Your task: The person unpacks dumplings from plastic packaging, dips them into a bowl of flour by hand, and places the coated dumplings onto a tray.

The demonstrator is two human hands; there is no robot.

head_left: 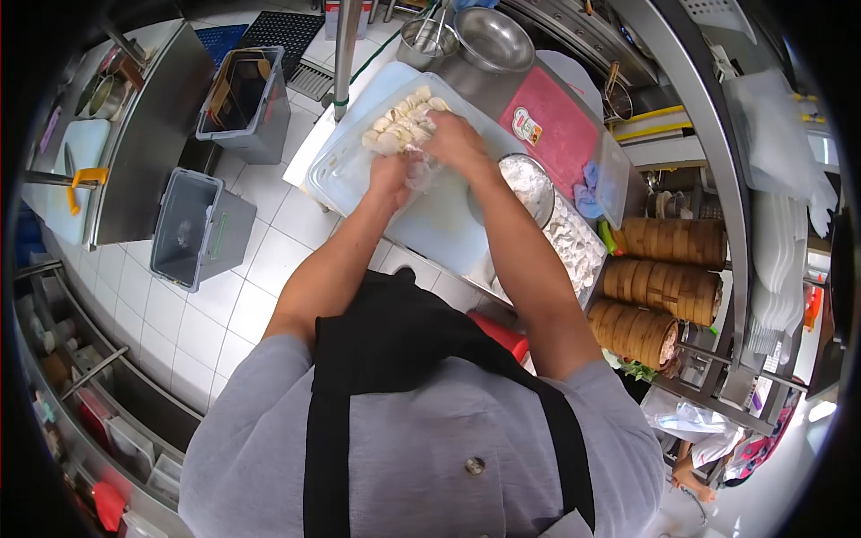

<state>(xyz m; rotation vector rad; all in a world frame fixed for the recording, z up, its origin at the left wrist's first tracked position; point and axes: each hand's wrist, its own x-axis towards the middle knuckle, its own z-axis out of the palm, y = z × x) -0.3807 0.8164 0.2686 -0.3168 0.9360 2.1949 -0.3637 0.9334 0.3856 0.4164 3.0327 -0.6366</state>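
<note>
A shallow translucent plastic tub (321, 170) stands in front of me, with pale, rounded, dough-like pieces (399, 124) heaped at its far end. My left hand (391, 179) is closed at the near side of the heap, gripping crumpled clear plastic that looks like a bag (418, 172). Over the right side of the pieces, my right hand (456, 142) has its fingers bent down against them; what its fingertips hold is hidden. Beside my right forearm sits a bowl of white powder (527, 179), partly covered by the arm. A tray of white, powdery chunks (574, 247) lies nearer me.
A red cutting board (558, 121), a blue cloth (587, 188) and a metal bowl (493, 40) are on the counter. Bamboo steamers (659, 291) are stacked sideways at right. Grey bins (224, 229) stand on the left floor. A metal post (347, 58) rises beside the tub.
</note>
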